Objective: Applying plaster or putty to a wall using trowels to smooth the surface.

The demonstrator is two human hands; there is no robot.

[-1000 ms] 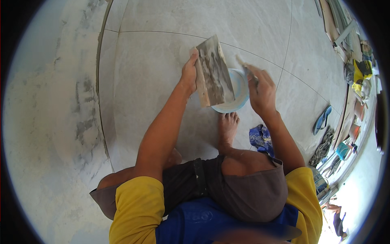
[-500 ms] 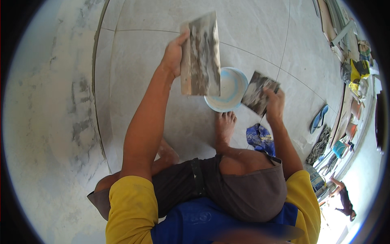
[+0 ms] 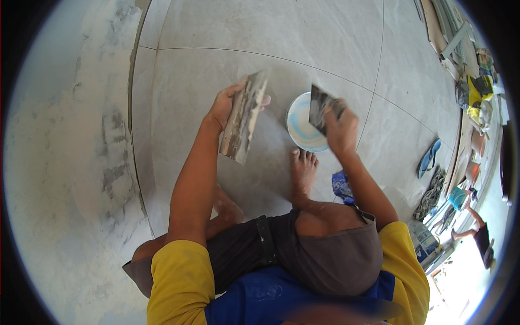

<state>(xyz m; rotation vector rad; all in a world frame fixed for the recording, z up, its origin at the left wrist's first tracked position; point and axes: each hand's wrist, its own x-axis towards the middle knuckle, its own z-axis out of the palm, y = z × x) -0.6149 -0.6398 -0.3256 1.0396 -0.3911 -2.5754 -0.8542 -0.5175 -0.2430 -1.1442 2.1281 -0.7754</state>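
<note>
My left hand (image 3: 222,107) is closed round a long rectangular plastering trowel (image 3: 242,122), its face smeared with wet whitish plaster and tilted steeply. In my right hand (image 3: 342,131) is a smaller, squarish putty scraper (image 3: 320,107) with a dark, smeared blade. The scraper hangs over the right side of a round white-and-blue bucket (image 3: 296,130) on the floor, hiding part of it. Pale residue coats the bucket's inside. The trowel is held to the left of the bucket, apart from it.
A plaster-patched wall (image 3: 65,162) runs along the left. A crumpled blue bag (image 3: 341,185) lies beside my bare foot (image 3: 303,170). Farther right are a blue flip-flop (image 3: 429,158), a dark rag (image 3: 430,192) and building scraps. Another person (image 3: 482,241) is at the far lower right.
My left hand has lowered the trowel toward me and tilted it more edge-on. My right hand has moved left and slightly up, bringing the scraper over the bucket.
</note>
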